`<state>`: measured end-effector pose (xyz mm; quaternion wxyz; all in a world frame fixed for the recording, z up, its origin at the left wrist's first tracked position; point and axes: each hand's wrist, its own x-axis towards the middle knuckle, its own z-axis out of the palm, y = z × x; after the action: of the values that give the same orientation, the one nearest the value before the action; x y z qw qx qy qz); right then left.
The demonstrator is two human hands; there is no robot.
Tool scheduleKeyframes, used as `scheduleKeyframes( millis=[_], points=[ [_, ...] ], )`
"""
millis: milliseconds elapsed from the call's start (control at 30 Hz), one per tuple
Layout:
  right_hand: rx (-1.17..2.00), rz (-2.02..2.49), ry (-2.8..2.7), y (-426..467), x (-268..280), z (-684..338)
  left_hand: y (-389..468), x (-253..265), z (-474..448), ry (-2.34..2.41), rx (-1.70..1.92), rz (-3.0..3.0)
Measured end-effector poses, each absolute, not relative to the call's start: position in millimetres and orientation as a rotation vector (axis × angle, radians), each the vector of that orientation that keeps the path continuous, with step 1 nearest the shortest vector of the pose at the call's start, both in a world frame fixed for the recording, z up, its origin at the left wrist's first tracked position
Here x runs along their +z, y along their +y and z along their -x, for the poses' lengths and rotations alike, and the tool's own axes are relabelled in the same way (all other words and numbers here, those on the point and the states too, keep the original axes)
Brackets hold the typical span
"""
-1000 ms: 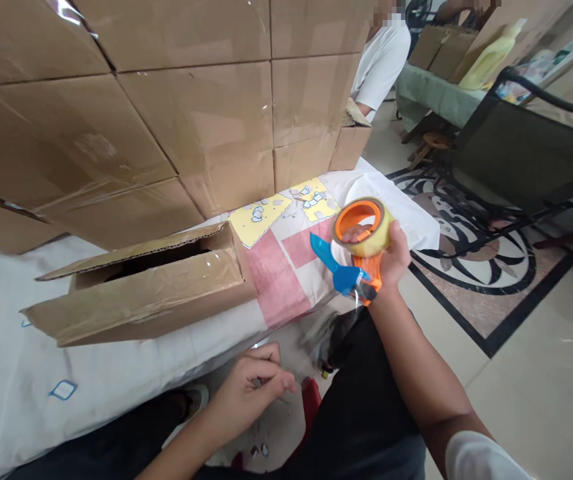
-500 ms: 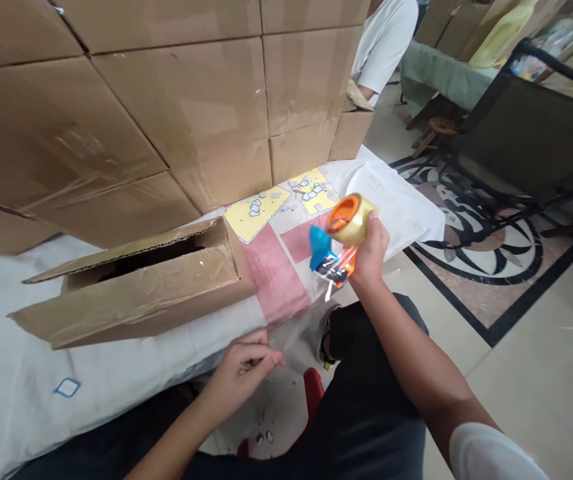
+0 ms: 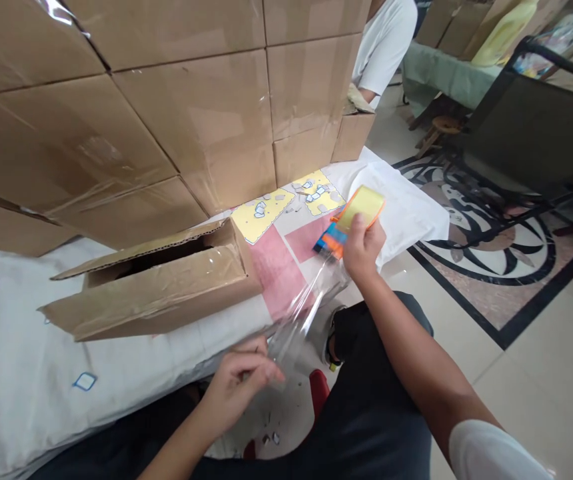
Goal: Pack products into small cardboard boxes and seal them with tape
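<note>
My right hand (image 3: 365, 247) is closed around a tape dispenser (image 3: 334, 239), blue and orange, carrying a roll of yellowish clear tape (image 3: 361, 203). From it a strip of clear tape (image 3: 300, 313) stretches down to my left hand (image 3: 244, 377), whose fingers pinch its free end. To the left of both hands an open cardboard box (image 3: 166, 293) lies on the cloth-covered surface, its flaps standing apart toward the left. The inside of the box is dark and its contents cannot be made out.
Stacked taped cartons (image 3: 191, 127) form a wall behind the box. Beyond them shows another person's white sleeve (image 3: 386, 47). A dark chair (image 3: 536, 113) stands at the right, near a table with a green cloth (image 3: 449, 77). A red object (image 3: 319, 390) is between my legs.
A strip of clear tape now spans between my hands. The dispenser in my right hand has turned, with the roll edge-on. The view has shifted slightly.
</note>
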<state>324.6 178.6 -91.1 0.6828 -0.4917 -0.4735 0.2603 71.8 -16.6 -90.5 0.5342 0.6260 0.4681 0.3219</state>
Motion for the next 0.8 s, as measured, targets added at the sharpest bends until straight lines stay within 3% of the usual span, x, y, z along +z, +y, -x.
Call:
scheduleKeyframes(
  millis=[100,400,600,800],
  points=[
    [0.509,1.13,-1.256,186.3,-90.4,-339.0,-22.6,-76.3,-66.4,1.033,0.776,-1.574],
    [1.108,0.934,-0.596,160.2,-81.1,-294.6,-3.2,-102.3,-69.3,1.279,0.687,-1.589],
    [1.042,0.939,-0.581,174.1,-84.3,-304.4,-6.5,-100.1,-70.7,1.243,0.683,-1.431],
    [0.714,0.988,-0.967,179.9,-98.7,-334.1,-14.1,-91.0,-73.8,1.033,0.686,-1.279]
  ],
)
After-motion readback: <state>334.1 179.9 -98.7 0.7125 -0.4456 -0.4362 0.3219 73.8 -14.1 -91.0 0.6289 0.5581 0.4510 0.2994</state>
